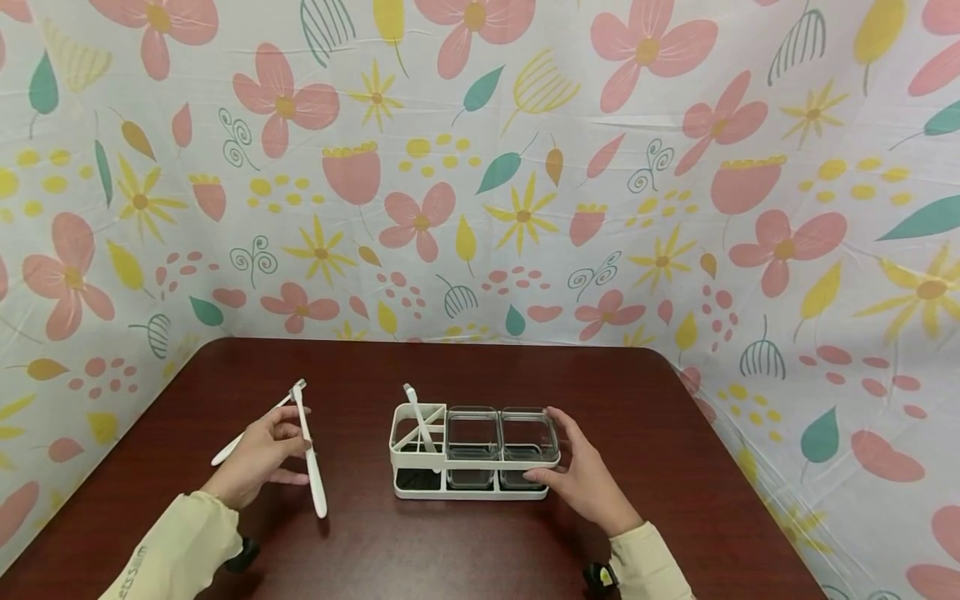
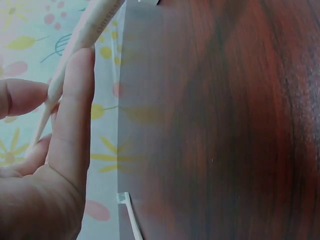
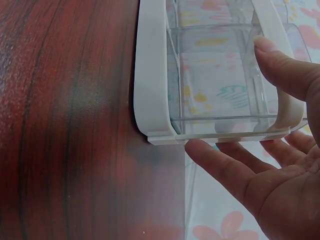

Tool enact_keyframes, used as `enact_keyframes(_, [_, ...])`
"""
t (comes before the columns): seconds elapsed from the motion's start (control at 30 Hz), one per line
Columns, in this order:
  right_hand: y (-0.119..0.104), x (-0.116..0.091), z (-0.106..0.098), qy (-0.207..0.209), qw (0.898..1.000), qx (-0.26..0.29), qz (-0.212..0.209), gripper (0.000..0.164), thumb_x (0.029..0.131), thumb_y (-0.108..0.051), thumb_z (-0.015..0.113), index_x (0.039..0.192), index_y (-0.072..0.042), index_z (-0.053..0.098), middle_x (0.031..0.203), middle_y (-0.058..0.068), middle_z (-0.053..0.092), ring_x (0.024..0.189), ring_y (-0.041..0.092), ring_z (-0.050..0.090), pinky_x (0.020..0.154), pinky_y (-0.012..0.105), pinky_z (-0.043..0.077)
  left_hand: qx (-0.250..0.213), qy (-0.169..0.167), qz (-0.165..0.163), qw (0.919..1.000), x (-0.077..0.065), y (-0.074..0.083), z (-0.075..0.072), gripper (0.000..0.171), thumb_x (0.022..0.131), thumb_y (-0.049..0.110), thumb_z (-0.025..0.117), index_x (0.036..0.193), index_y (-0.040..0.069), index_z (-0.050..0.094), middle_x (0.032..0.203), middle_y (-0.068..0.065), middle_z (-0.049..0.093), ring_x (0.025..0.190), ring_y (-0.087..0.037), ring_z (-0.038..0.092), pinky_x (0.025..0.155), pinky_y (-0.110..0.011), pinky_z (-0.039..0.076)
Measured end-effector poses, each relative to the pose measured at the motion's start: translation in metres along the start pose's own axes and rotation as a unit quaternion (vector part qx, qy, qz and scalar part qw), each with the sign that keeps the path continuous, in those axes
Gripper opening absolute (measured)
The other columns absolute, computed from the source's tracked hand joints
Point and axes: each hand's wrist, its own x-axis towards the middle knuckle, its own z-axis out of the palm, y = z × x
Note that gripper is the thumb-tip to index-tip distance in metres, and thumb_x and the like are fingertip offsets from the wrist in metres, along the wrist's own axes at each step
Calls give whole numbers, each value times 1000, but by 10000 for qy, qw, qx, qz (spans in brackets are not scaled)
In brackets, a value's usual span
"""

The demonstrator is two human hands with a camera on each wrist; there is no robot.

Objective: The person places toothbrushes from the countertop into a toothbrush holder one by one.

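My left hand (image 1: 261,457) pinches a white toothbrush (image 1: 315,483) between thumb and fingers, its head up and its handle slanting down toward me. In the left wrist view lettering shows on the handle (image 2: 95,25). A second white toothbrush (image 1: 231,448) lies on the table behind that hand, partly hidden by it. My right hand (image 1: 592,483) grips the right end of a white toothbrush holder (image 1: 420,458), thumb at the front and fingers along the side and back. A third toothbrush (image 1: 422,421) leans in the holder's divided left compartment. Two clear cups (image 1: 472,433) sit in its other sections.
The holder stands on a dark red-brown wooden table (image 1: 480,550) with rounded far corners. A white curtain (image 1: 480,250) printed with flowers and leaves hangs behind the table and along both sides.
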Motion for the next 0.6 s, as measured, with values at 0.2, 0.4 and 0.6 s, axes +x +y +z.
enact_keyframes(0.2, [-1,0,0,-48,10000,9,79,94,76,-16,87,152,-12,31,150,15,40,119,37,56,81,33,54,-114,65,303,9995,-5,3,5,54,92,-5,56,140,2,30,102,-22,53,86,-32,65,64,-54,57])
enact_keyframes(0.4, [-1,1,0,-58,9999,8,132,95,76,-15,87,152,-12,30,150,14,40,118,34,57,81,33,54,-127,207,477,9986,-8,8,11,42,97,-1,53,134,4,34,102,-21,53,85,-28,62,63,-52,57])
enact_keyframes(0.6, [-1,0,0,-54,9999,10,110,94,76,-14,87,151,-11,30,149,14,41,117,35,57,81,33,54,-273,262,713,9967,-12,15,18,29,103,7,49,128,4,37,100,-18,54,84,-26,60,64,-55,57])
